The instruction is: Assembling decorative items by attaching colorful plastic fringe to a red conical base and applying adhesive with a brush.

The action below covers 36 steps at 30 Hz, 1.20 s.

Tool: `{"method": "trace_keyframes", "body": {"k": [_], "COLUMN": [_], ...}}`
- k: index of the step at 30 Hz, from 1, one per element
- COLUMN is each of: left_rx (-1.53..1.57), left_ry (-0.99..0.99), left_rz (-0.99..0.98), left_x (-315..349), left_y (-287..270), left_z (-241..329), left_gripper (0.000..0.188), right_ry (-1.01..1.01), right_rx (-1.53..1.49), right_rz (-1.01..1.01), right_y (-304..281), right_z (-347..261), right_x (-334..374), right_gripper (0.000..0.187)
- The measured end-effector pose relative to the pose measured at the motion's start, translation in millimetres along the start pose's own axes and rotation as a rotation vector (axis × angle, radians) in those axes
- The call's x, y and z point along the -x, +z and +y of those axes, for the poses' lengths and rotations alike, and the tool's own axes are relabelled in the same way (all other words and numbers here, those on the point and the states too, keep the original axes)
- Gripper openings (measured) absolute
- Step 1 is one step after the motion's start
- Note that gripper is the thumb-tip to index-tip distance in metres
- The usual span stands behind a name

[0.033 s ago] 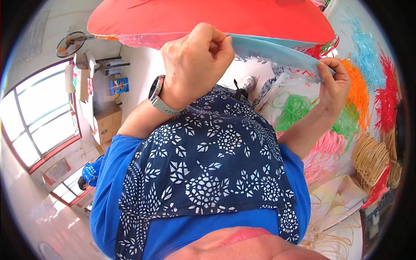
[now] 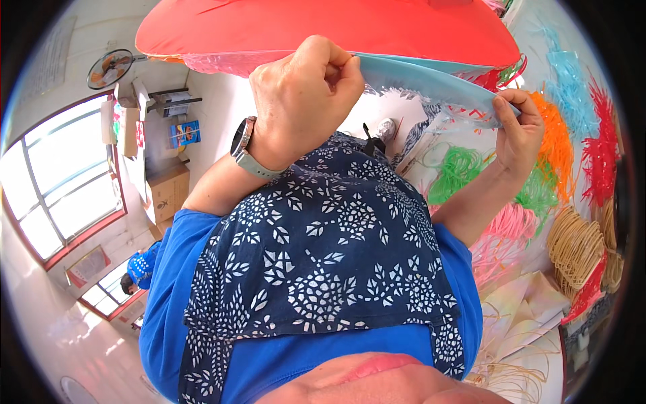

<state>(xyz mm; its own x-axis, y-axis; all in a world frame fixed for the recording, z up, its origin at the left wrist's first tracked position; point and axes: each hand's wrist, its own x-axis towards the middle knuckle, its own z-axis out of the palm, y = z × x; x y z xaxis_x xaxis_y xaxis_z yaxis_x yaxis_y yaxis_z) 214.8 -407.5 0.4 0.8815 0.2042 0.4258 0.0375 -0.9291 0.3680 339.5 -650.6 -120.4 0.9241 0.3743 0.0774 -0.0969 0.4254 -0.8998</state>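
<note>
A light blue strip with a thin fringed lower edge (image 2: 431, 79) stretches between my hands, sloping down to the right. My left hand (image 2: 306, 101), with a watch on its wrist, is closed, thumb and finger pinching the strip's left end. The right end is pinched between the thumb and fingers of my right hand (image 2: 518, 124). Just beyond the strip is a large, smooth red piece with a rounded outline (image 2: 323, 28). The strip's upper edge runs along its near rim; I cannot tell whether they are joined. Pink clear fringe (image 2: 222, 62) hangs under the red piece's left side.
To the right lie bundles of shredded strands: blue (image 2: 572, 84), orange (image 2: 555, 145), red (image 2: 599, 155), green (image 2: 457, 175) and pink (image 2: 501, 236). Tan looped coils (image 2: 575, 246) lie nearer. At left are a fan (image 2: 111, 69), a cardboard box (image 2: 167, 192) and another person (image 2: 140, 269).
</note>
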Motion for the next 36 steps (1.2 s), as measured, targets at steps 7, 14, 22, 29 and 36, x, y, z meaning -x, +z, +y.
{"method": "trace_keyframes", "body": {"k": [7,14,22,29,36], "left_rx": [-0.07,-0.071,-0.057,-0.095,-0.077], "left_ry": [0.047,-0.007,-0.021,-0.057,-0.102], "left_rz": [-0.005,-0.038,0.0,-0.03,-0.057], "left_x": [-2,-2,-2,-2,-2], "left_y": [0,0,2,0,-1], "left_z": [2,5,7,12,14], "left_gripper": [0.015,0.013,0.013,0.014,0.013], "right_ry": [0.042,0.028,0.047,0.04,0.011], "right_rx": [0.019,-0.125,-0.152,-0.079,-0.059], "right_rz": [0.017,-0.024,0.082,0.153,0.158], "right_y": [-3,-16,-17,-6,-3], "right_z": [2,6,20,21,28], "right_x": [-3,-2,-14,-22,-27], "right_gripper": [0.017,0.017,0.015,0.013,0.012]}}
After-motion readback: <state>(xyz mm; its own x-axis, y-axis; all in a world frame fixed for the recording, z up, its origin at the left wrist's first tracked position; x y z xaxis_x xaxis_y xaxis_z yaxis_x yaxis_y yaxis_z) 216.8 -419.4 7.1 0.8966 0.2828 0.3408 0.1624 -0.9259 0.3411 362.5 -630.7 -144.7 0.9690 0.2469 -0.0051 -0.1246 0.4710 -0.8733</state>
